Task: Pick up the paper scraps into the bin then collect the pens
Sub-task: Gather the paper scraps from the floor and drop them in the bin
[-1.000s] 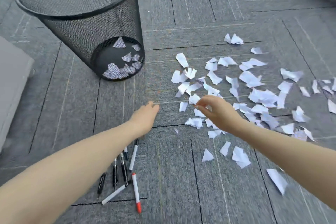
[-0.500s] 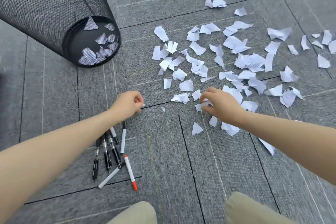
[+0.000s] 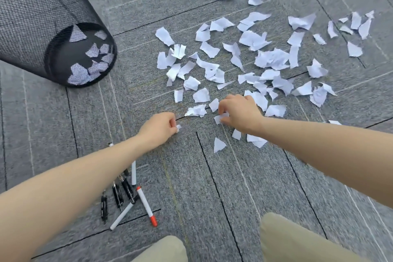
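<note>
The person crouches over a grey carpet point(image 3: 191, 187); both bare arms reach forward to the near edge of the scraps point(image 3: 244, 57), which lie scattered from the centre out to 1 and 3 o'clock of the view. The left hand point(image 3: 158, 127) is closed narrow, its fingertips pinching one tiny scrap point(image 3: 178, 127) low at the carpet; whether that scrap still touches the floor I cannot tell. The right hand point(image 3: 240, 112) is curled down on the pile, thumb and fingers closed on a small white piece point(image 3: 220, 117); more scraps lie just beside and under its wrist, at 6 o'clock of it. The bin point(image 3: 38, 23), black mesh, is at 10 o'clock, well apart from both hands; through the mesh some scraps show on its bottom. The pens point(image 3: 127, 193) lie in a loose bunch at 7 o'clock, partly hidden under the left forearm; several are black, some white, one with a red cap point(image 3: 153, 221). Two knees in beige trousers point(image 3: 287, 238) show at 6 o'clock.
</note>
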Available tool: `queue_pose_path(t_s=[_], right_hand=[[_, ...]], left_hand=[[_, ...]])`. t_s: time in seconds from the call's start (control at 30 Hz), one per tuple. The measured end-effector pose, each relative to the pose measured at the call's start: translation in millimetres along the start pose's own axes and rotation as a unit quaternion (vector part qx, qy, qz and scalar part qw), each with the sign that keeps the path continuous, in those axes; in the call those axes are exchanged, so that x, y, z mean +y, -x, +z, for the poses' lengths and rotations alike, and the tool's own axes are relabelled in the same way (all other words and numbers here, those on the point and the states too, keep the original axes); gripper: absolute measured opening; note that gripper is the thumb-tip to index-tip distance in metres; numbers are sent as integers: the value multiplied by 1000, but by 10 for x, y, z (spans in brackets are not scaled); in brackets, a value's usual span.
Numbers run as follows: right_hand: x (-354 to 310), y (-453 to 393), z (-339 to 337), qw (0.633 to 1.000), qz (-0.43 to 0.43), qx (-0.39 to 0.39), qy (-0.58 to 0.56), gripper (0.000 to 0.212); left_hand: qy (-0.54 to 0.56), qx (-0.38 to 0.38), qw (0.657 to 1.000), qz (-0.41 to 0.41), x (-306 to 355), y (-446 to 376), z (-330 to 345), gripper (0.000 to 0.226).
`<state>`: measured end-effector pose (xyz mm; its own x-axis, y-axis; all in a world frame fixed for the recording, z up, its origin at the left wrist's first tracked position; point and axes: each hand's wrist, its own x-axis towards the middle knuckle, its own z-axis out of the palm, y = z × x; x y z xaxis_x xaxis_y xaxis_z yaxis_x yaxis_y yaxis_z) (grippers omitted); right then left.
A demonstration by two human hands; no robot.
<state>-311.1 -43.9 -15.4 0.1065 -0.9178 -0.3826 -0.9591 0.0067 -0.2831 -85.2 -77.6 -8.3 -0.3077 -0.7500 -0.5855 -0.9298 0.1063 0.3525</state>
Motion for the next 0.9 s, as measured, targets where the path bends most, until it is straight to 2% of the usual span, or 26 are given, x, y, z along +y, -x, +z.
queue_pose_path(t_s=[0.03,0.2,0.3,0.47,0.57,0.67,0.73,0.9], right_hand=[[-5,-14,-17,1000,5,-7,-6,14],[-36,-11,-45,1000,-16,-18,-2,8],[-24,26,1,1000,-13,-1,-18,9],[-12,13,-33,999,-1,-20,-38,10],[-11,-39,-77,996,4,-8,-87,14],[-31,-118,-102,993,5,26,-112,13],[-51,-157,-91,994,-3,22,-106,12],[-41,-206,-55,995,-10,21,-96,8]], left_hand=[[7,-3,1000,1,-8,-7,-9,10],[6,-13,999,33,-8,-7,-13,17],[4,13,999,44,-47,13,14,15],[11,49,998,41,-45,47,84,5],[15,58,998,36,-36,69,97,4],[-41,99,993,42,-27,77,90,6],[-91,127,986,48,-18,68,100,10],[-71,64,994,47,-30,-1,11,8]])
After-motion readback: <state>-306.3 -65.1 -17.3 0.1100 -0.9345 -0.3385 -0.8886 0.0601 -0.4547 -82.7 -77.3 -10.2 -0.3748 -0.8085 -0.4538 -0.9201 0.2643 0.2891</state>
